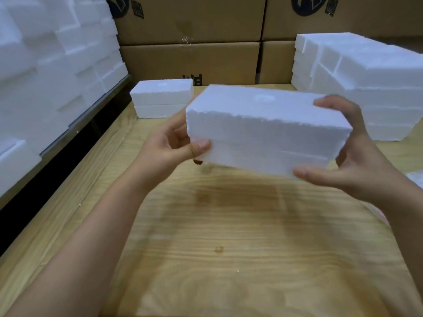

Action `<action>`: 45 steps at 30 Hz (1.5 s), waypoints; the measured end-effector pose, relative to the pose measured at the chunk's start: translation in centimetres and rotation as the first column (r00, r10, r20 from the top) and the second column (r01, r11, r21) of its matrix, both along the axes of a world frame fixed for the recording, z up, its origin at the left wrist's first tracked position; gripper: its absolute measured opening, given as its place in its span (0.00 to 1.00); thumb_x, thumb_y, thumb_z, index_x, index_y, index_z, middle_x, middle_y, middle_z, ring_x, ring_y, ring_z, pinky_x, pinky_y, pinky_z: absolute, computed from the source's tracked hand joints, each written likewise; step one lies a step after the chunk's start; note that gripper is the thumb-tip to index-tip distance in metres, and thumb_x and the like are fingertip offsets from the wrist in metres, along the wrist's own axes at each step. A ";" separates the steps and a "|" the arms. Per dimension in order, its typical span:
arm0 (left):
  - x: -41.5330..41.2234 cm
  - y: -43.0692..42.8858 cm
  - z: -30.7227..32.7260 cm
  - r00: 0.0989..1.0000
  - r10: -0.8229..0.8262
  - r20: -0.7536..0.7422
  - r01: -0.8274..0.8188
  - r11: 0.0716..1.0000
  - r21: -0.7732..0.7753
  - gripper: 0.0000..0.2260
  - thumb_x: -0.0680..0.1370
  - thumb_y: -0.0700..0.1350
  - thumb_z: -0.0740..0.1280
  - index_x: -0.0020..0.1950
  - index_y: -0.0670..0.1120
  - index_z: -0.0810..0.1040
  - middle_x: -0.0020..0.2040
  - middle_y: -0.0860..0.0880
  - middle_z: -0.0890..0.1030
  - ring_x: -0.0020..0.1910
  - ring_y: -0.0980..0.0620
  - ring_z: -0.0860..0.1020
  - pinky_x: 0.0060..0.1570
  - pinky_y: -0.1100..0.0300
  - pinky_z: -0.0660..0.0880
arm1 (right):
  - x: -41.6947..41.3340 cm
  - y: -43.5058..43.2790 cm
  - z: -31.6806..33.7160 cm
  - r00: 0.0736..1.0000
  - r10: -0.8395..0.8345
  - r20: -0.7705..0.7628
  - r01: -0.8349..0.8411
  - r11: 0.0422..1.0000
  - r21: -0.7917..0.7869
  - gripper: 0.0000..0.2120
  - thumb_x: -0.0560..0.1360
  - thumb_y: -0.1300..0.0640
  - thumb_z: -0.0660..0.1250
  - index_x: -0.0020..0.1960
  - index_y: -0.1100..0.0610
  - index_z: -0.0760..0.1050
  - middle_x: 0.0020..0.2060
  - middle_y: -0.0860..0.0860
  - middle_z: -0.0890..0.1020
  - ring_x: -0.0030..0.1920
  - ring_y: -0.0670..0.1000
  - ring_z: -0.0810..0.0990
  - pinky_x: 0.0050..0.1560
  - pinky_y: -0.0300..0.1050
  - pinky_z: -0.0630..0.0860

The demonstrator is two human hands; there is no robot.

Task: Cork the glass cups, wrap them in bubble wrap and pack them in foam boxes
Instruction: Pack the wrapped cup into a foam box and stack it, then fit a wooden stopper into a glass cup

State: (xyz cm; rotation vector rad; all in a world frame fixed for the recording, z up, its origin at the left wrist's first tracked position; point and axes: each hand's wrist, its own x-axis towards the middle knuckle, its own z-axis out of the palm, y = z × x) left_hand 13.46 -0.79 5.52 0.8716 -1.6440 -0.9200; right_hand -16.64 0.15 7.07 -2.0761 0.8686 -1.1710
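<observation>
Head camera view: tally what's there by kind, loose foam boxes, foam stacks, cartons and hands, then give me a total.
Loose foam boxes: 2, held box, table box
Foam stacks: 2, left stack, right stack
Cartons: 4, top left, top right, lower left, lower right
Hands: 2, left hand, right hand
Total: 10

A pale wooden table [229, 236] backs onto stacked brown cardboard cartons [190, 62].

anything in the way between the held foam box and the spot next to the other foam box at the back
Nothing visible: only bare table lies between the held foam box and the other foam box at the back left.
</observation>
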 end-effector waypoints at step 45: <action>7.2 -12.9 -0.4 0.560 0.827 -0.046 -0.787 0.514 -0.342 0.14 0.78 0.47 0.62 0.63 0.46 0.73 0.57 0.51 0.73 0.56 0.57 0.72 0.57 0.69 0.69 | 11.8 -21.2 3.5 0.925 -0.380 0.014 0.380 0.925 -0.021 0.21 0.74 0.51 0.70 0.65 0.47 0.70 0.57 0.46 0.77 0.59 0.44 0.74 0.60 0.43 0.74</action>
